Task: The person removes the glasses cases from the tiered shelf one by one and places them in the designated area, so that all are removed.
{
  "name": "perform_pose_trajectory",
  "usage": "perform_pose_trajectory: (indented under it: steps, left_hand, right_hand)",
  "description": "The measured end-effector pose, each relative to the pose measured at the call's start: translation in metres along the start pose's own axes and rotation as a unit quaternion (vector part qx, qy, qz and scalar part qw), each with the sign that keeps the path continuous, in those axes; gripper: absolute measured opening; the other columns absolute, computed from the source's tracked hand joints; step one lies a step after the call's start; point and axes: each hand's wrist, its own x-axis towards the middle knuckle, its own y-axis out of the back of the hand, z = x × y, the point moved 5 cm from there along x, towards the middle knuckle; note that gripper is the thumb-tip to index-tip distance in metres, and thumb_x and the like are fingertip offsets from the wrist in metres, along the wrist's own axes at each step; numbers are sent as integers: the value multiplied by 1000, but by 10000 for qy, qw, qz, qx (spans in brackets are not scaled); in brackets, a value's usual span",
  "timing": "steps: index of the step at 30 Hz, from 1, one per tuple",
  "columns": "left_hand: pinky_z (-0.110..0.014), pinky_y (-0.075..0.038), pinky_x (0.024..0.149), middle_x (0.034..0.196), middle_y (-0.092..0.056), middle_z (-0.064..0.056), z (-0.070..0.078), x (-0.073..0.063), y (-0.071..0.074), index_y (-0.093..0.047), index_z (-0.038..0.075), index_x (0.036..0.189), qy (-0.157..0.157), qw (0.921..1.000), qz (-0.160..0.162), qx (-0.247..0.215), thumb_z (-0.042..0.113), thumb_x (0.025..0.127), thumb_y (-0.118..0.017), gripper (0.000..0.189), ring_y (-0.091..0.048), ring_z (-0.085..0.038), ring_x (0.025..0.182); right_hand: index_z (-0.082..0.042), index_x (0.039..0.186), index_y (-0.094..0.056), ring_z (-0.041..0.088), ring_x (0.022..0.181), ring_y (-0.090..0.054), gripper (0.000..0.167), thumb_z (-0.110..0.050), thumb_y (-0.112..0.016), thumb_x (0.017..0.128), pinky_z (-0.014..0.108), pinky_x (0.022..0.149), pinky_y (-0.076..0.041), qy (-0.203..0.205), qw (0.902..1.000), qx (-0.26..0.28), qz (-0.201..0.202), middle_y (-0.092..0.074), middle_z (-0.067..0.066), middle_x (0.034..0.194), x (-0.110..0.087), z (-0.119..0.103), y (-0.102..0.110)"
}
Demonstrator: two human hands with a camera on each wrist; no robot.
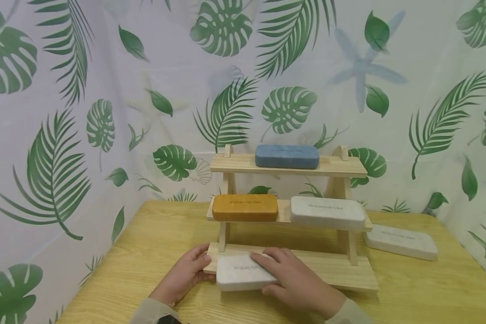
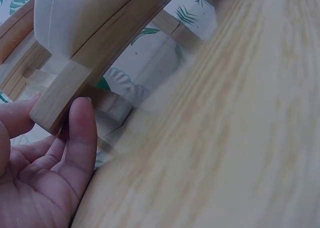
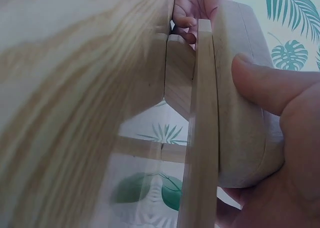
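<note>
A white glasses case (image 1: 243, 275) lies on the left part of the bottom shelf of a wooden three-tier rack (image 1: 328, 270). My right hand (image 1: 293, 279) grips this case, its thumb (image 3: 255, 80) on the front side in the right wrist view and fingers over the top. At the left end of the bottom shelf, my left hand (image 1: 190, 272) pinches the board between thumb and fingers, as the left wrist view shows. An orange case (image 1: 245, 208) and another white case (image 1: 328, 212) sit on the middle shelf. One blue case (image 1: 286, 156) rests on the top shelf.
Behind the rack's right side, a further white case (image 1: 401, 242) lies on the wooden table (image 1: 146, 238). A white curtain (image 1: 166, 81) printed with green leaves hangs behind and at both sides of the table.
</note>
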Motion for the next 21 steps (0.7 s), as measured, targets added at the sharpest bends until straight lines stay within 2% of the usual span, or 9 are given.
perform_pose_trajectory:
  steps: [6,10,21]
  left_hand:
    - [-41,-56,90,146,-46,-25,0,1,1,-19,-5,158,89,9999,123,53,26,108,-52,67,-61,-28,115]
    - [-40,-56,90,149,-43,-26,1,2,1,-19,-5,158,48,9999,101,95,26,108,-53,68,-60,-29,115]
    - [-40,-56,89,147,-44,-28,0,1,2,-17,-7,158,30,9999,61,86,24,109,-51,67,-58,-30,118]
  right_hand:
    - [-30,157,-41,23,127,-46,73,-35,-75,93,51,103,-44,57,9994,317,-105,-47,0,145,-9,4,7]
    - [-31,156,-42,24,126,-47,69,-38,-73,94,52,101,-46,196,9991,378,-89,-47,1,146,-14,7,12]
    - [-34,156,-42,27,129,-47,70,-35,-74,93,53,100,-47,356,9992,178,-36,-47,5,148,-28,14,18]
